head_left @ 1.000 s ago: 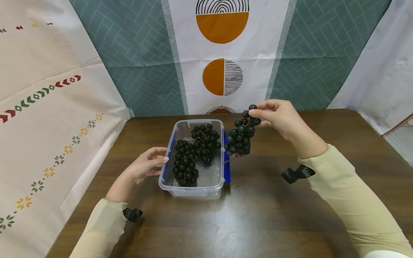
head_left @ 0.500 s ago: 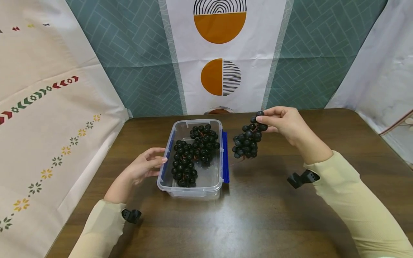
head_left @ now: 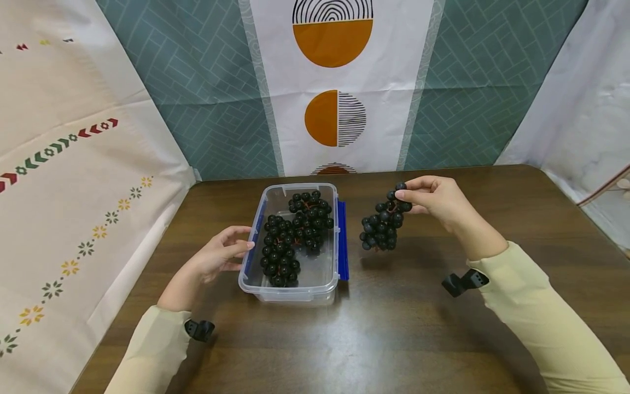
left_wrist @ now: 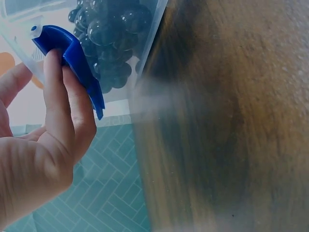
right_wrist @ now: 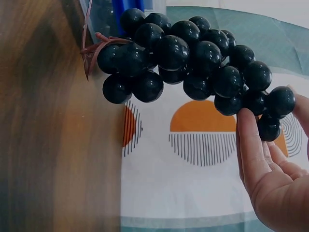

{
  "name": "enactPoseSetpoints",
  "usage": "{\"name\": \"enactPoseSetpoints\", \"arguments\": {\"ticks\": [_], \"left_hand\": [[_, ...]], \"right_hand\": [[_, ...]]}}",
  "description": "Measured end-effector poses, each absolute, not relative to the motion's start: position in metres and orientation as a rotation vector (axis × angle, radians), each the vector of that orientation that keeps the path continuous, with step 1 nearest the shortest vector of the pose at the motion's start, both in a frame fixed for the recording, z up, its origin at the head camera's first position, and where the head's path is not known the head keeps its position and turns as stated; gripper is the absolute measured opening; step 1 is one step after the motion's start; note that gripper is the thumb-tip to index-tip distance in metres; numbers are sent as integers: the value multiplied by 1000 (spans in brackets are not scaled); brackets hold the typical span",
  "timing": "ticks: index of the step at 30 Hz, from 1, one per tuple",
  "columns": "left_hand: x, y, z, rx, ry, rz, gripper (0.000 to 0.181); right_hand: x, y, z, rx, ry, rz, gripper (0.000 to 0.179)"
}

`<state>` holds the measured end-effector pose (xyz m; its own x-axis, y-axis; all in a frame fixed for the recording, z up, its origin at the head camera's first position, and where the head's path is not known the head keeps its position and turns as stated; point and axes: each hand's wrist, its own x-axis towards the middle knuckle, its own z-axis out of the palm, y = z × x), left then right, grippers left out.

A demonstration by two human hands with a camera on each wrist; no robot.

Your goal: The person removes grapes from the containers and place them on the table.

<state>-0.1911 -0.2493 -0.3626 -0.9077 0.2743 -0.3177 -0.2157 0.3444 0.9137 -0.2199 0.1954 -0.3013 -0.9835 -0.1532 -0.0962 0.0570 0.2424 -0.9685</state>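
My right hand pinches a bunch of black grapes by its end, holding it beside the container. The right wrist view shows the round grapes hanging between thumb and fingers, with a brown stem at the far end. My left hand grips the left side of a clear plastic container. In the left wrist view its fingers lie against a blue clip flap, the thumb on the other side. Inside the container lie more black grapes, bunched along its left and far parts.
Another blue clip flap hangs folded down on the container's right side. All stands on a brown wooden table. A patterned cloth hangs behind the table's far edge, and a pale cloth lines the left.
My right hand has moved the grape bunch away from the container's right side, rightward and lower toward the table. The left hand keeps its hold on the container.
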Motion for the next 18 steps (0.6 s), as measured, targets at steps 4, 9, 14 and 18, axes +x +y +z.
{"name": "enactPoseSetpoints", "arguments": {"ticks": [4, 9, 14, 18], "left_hand": [[-192, -249, -361, 44, 2221, 1566, 59], [-194, -248, -362, 49, 2258, 1532, 57], [-194, -247, -360, 70, 2265, 1515, 53], [-195, -247, -360, 71, 2263, 1520, 52]], "right_hand": [[-220, 198, -307, -108, 2353, -1777, 46], [-218, 201, -309, -113, 2381, -1705, 50], [-212, 204, -309, -132, 2410, -1627, 52], [-208, 204, -310, -159, 2401, -1599, 52]]}}
